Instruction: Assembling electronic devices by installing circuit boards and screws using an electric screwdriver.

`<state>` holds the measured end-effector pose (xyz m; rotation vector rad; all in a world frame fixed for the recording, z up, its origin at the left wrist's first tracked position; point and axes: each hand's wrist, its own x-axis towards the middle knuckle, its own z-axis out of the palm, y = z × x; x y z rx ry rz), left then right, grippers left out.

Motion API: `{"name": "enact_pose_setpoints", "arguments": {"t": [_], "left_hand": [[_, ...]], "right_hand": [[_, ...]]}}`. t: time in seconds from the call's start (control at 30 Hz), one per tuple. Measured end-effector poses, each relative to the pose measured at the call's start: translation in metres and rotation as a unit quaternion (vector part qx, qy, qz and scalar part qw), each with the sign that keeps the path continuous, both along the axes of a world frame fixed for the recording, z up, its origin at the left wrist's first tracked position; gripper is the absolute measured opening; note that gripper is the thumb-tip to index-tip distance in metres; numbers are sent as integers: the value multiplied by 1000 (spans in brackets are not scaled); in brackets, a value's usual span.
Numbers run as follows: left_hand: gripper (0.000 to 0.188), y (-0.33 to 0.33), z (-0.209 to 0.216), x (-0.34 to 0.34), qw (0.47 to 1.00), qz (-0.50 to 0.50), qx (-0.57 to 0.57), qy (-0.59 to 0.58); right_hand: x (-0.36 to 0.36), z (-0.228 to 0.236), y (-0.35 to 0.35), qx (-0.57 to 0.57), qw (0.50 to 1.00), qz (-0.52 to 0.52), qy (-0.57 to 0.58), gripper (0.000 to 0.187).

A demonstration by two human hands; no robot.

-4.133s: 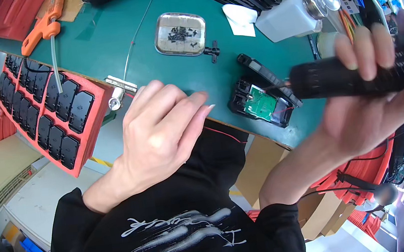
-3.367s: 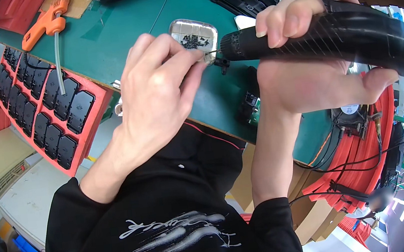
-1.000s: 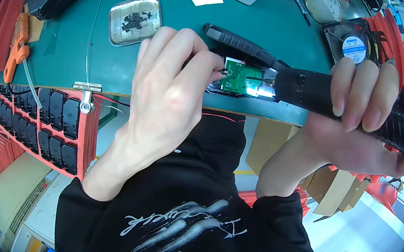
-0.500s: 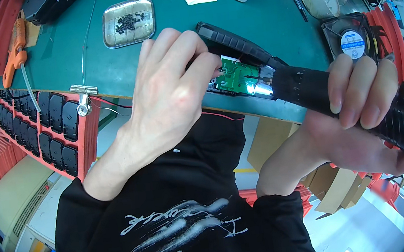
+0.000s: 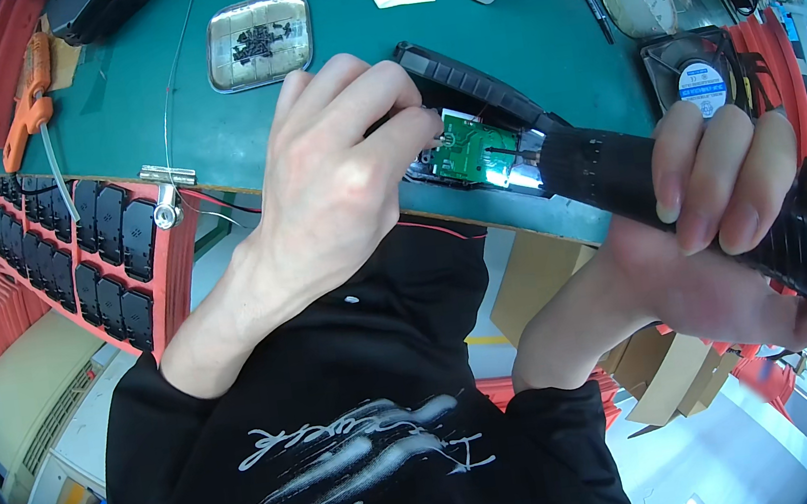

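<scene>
An orange glue gun point(image 5: 32, 101) lies at far left, then a metal tray point(image 5: 290, 64) of black screws on the green desk point(image 5: 367, 40). The person's black top point(image 5: 215, 436) bears white brush-style lettering. The left hand point(image 5: 337, 164) is curled, its fingertips at the left end of a green circuit board point(image 5: 468, 150); whether its grip holds anything cannot be told. The board sits near the desk's front edge. The right hand point(image 5: 713, 184) grips a black electric screwdriver point(image 5: 605, 172), fingers wrapped around it, bit over the board. Behind, a fan point(image 5: 665, 69) carries a round blue-and-white label point(image 5: 703, 88).
</scene>
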<state>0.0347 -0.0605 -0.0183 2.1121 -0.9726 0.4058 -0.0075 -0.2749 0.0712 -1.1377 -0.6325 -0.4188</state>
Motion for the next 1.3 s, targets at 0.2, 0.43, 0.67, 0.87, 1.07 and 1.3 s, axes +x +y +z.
{"name": "enact_pose_setpoints", "arguments": {"t": [0.2, 0.43, 0.67, 0.87, 1.07, 1.3], "left_hand": [[22, 1, -2, -5, 1000, 18, -8, 5], [23, -2, 4, -8, 1000, 10, -19, 11], [21, 5, -2, -6, 999, 20, -37, 28], [22, 6, -4, -9, 999, 23, -25, 35], [25, 6, -8, -12, 998, 34, -32, 38], [26, 5, -15, -16, 998, 50, -26, 18]], "right_hand": [[12, -5, 1, 11, 1000, 16, -7, 108], [21, 2, 13, 22, 998, 64, 3, 85], [35, -11, 13, -107, 991, 81, -21, 53], [39, -19, 23, -98, 993, 62, -20, 49], [40, -17, 24, -102, 993, 66, 5, 47], [43, -17, 29, -124, 991, 56, 1, 43]]}}
